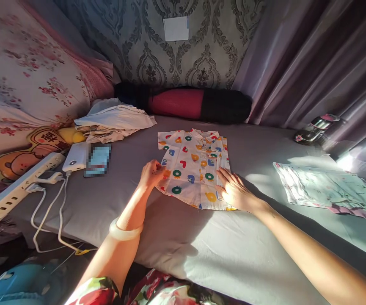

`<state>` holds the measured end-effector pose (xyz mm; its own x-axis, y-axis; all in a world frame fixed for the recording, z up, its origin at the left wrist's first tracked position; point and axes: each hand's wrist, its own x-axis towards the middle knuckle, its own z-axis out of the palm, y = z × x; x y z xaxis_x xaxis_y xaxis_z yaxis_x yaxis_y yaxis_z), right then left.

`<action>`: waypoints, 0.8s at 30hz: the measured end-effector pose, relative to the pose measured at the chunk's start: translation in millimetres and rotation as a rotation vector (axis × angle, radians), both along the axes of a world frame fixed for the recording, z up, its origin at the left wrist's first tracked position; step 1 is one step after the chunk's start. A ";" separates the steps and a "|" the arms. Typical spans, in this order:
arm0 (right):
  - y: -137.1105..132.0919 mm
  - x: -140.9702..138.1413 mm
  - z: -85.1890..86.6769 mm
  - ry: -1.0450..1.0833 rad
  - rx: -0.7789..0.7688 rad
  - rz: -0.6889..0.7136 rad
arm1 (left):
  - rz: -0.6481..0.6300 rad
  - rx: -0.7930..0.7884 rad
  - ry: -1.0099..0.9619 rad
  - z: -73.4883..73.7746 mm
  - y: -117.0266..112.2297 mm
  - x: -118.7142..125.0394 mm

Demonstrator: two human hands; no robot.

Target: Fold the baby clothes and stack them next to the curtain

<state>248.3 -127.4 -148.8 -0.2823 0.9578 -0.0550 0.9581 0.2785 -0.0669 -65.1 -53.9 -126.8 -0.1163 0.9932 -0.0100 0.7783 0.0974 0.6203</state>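
Observation:
A small white short-sleeved shirt (189,169) printed with colourful letters lies spread on the grey bedding, its collar away from me and its buttons toward the right. My left hand (151,174) is at the shirt's left edge, fingers curled together on the fabric below the sleeve. Flat on the lower right part of the shirt rests my right hand (235,190), fingers stretched out and pointing up and left. A pale bangle (125,232) circles my left wrist.
To the left are a white power strip (24,184), a power bank (75,156), cables, and a phone (98,160). Piled clothes (116,118) lie behind them. A red-and-black roll (176,103) lines the back. Folded pale clothes (328,186) and a bottle (316,128) are at right.

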 end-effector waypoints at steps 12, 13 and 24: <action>64.2 -32.2 48.9 0.024 -0.013 -0.160 | 0.033 -0.227 -0.297 -5.6 5.5 -6.2; 75.8 -36.8 47.0 0.067 -0.001 -0.158 | 0.021 -0.235 -0.315 -5.2 5.5 -6.1; 182.1 -64.6 9.4 0.123 -0.010 -0.217 | 0.183 -0.265 -0.508 2.5 8.7 -8.6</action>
